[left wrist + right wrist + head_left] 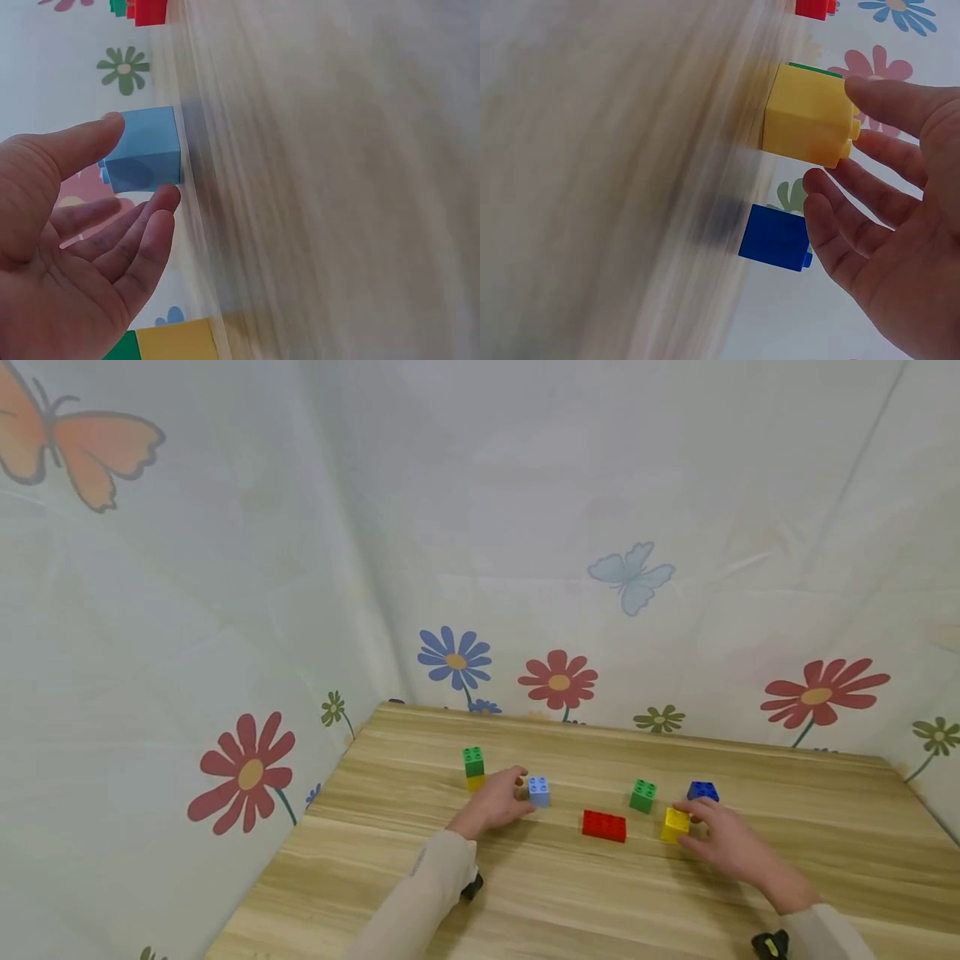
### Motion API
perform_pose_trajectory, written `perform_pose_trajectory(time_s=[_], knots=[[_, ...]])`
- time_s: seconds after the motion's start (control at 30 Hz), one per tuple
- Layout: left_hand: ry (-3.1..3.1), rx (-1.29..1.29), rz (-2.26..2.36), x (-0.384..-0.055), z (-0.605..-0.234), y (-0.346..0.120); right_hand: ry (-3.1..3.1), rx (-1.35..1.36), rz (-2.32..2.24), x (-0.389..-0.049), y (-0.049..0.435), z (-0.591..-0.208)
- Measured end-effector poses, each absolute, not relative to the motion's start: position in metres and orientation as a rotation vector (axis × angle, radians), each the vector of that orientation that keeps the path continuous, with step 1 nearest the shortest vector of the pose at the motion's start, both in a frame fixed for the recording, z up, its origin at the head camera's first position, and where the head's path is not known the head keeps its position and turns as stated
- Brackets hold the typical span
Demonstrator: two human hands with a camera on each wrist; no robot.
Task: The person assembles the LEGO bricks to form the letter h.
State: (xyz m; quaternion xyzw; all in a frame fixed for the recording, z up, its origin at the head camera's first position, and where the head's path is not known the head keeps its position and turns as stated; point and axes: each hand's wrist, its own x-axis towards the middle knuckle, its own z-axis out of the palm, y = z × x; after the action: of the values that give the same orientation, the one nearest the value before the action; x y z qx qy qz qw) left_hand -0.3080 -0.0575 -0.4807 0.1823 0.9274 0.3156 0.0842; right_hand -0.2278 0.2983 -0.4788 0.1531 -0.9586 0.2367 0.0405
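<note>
Pale sleeves (416, 893) are nearest me, coming over the worktop (600, 902) from my side, with my two hands well apart at their ends. My left hand (492, 799) has the light blue brick (539, 793) just to its right, thumb on the near side and fingers parted, so the brick faces straight into the gap. My right hand (729, 842) mirrors that: the yellow brick (675, 827) lies just to its left, with thumb and fingers spread about it. Neither hand is clamped on anything; whether a fingertip touches either brick, I cannot tell. Both bricks stand studs up and look too blocky to have a clear long axis, so each lines up simply with the hand beside it.

Between my hands, the red brick (603, 827) lies lengthwise, its long axis running roughly from one hand towards the other. Together with the green brick (642, 797), which stands farther out and nearer my right hand, it crowds the stretch from light blue to yellow. Just beyond my right fingers, and partly hidden by them, is the dark blue brick (703, 790). A green-and-yellow stack (474, 767) stands just behind my left hand, close to the knuckles, its lower part half covered.
</note>
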Motion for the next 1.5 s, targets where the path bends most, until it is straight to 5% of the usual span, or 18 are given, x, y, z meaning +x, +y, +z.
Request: perform_pose_trajectory(time_s=[0.83, 1.5], knots=[[2.718, 0.524, 0.997, -0.320, -0.486, -0.045, -3.032, 0.469, 0.800, -0.236, 0.295, -0.480], [2.621, 0.508, 1.156, -0.322, -0.489, -0.049, -2.860, 0.685, 0.852, -0.238, 0.244, -0.446]])
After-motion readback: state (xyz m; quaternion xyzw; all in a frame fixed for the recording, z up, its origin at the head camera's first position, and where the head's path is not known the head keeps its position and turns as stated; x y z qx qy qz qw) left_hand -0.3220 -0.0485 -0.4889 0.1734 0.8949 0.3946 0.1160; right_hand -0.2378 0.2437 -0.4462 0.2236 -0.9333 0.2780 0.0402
